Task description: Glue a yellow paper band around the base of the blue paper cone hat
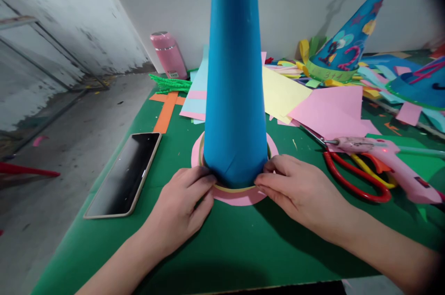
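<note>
A tall blue paper cone (236,91) stands upright in front of me, its tip cut off by the top of the view. Around its foot runs a thin yellow paper strip (233,190), and under both lies a pink paper ring (239,199) on the green table. My left hand (186,200) pinches the strip at the cone's lower left edge. At the lower right edge, my right hand (295,188) grips the strip between thumb and fingers. Both sets of fingertips touch the cone's base; the strip's far side is hidden behind the cone.
Left lies a phone (123,174); behind it are orange strips (167,112), green pipe cleaners (170,84) and a pink bottle (169,56). Right are red-handled scissors (354,188), a pink glue gun (399,165), coloured paper (330,105) and a decorated cone hat (351,38).
</note>
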Demonstrator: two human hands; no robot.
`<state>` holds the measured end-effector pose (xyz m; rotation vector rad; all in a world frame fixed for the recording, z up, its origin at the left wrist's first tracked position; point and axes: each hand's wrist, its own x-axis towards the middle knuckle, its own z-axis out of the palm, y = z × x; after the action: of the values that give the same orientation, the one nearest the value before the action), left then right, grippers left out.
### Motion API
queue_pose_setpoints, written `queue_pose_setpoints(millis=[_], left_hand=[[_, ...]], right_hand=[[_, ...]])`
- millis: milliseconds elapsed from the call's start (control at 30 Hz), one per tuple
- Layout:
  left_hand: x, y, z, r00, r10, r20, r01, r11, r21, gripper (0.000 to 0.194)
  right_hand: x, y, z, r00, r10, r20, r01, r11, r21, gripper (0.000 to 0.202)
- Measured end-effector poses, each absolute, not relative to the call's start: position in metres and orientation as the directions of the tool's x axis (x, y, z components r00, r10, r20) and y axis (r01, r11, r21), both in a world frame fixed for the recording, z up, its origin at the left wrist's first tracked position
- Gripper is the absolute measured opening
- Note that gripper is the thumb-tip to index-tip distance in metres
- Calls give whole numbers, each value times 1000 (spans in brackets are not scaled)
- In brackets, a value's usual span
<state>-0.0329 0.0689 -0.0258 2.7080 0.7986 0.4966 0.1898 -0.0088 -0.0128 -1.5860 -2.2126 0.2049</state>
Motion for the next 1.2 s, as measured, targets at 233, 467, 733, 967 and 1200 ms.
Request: queue_pose_setpoints(millis=[233,467,733,967,1200], left_hand=[[-33,67,-27,786,558,267,476,-821,315,18],[-32,67,-27,778,573,258,488,-810,325,20],[-31,66,-25,779,562,279,476,-819,320,20],[-32,66,-26,782,555,285,477,-826,301,21],[-32,66,-27,783,547,297,468,-832,299,20]], right_hand=[[189,-13,-16,-236,950,207,866,302,-400,19],[176,-14,-13,-159,969,191,924,214,-317,21],[174,-11,-16,-173,982,75,875,188,-445,21],[175,-11,-12,-178,982,63,870,187,-456,21],[173,-11,-17,-183,972,150,912,225,-344,19]])
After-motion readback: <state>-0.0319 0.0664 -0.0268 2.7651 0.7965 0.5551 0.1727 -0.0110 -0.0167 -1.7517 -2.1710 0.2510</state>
